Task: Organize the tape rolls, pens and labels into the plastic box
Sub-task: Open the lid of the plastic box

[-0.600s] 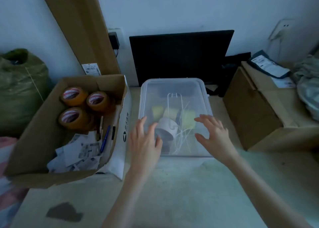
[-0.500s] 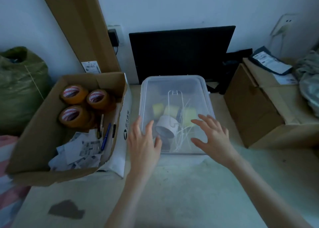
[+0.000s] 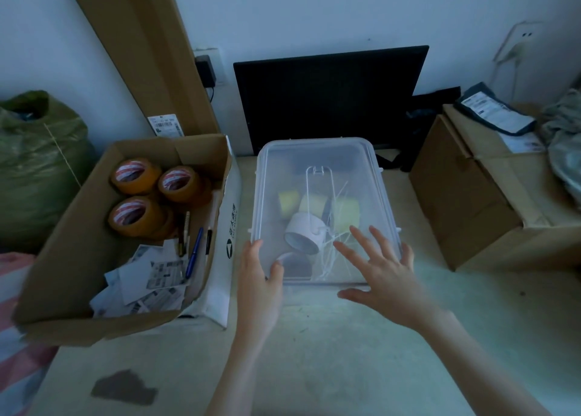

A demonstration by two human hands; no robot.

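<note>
Fingers (image 3: 375, 242) spread over plastic box (image 3: 317, 151) lid.

Dim bluish light, soft focus, wide-angle bending at edges, right hand (image 3: 388, 277) slightly motion-blurred

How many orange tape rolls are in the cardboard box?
3 show on top, in the far left part of the cardboard box: one at the back left, one at the back right, one in front. More rolls seem stacked beneath them, partly hidden.
</note>
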